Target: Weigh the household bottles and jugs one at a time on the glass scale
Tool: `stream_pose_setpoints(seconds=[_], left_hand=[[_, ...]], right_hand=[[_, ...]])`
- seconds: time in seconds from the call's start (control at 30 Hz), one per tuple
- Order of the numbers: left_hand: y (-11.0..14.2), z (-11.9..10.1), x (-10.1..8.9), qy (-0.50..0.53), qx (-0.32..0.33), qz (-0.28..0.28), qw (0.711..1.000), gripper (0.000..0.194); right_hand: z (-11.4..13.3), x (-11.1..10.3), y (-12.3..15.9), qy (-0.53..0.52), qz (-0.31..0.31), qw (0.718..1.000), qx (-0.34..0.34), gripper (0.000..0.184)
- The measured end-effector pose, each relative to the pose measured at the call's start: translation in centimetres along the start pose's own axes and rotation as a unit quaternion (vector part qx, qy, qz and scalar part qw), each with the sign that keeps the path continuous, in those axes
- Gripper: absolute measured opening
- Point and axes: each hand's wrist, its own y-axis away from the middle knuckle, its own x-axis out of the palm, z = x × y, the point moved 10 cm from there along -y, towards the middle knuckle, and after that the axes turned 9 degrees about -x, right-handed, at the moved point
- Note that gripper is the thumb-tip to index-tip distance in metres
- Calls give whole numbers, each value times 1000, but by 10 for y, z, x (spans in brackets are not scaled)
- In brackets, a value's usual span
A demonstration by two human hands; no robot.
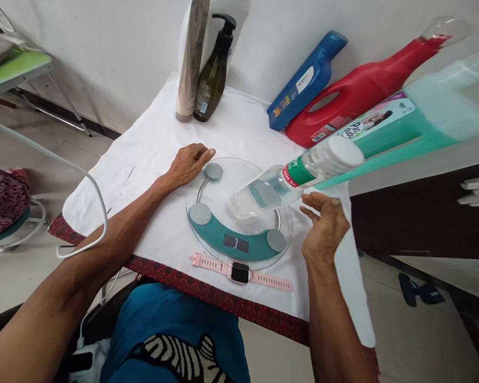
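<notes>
A round glass scale (239, 246) with a teal curved band and a small display lies on the white cloth. On its glass stands a large clear plastic bottle (297, 171) with a green and red label and a white cap. My right hand (326, 226) is just right of the bottle, fingers apart and holding nothing; whether the fingertips touch it I cannot tell. At the scale's upper left edge, my left hand (190, 164) rests on the cloth, thumb stretched out and nothing visible in it. A pink-strapped smartwatch (240, 272) lies along the scale's near edge.
Along the wall stand a beige tube (187, 80), a dark pump bottle (212, 85), a blue bottle (301, 85), a red jug (351, 90) and a green jug (415, 127). A white cable (91, 181) loops over my left forearm.
</notes>
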Motion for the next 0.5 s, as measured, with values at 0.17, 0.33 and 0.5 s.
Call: stream_pose_setpoints(seconds=[0.17, 0.33, 0.5], left_hand=[[0, 0, 0, -9, -3, -3, 1000, 42], [-1, 0, 1, -28, -1, -5, 1000, 43], [-2, 0, 3, -50, -2, 0, 999, 42]], right_hand=[[-46, 4, 12, -56, -11, 997, 54, 76], [-52, 4, 12, -107, -14, 991, 80, 75], [-49, 3, 15, -94, -8, 993, 76, 74]])
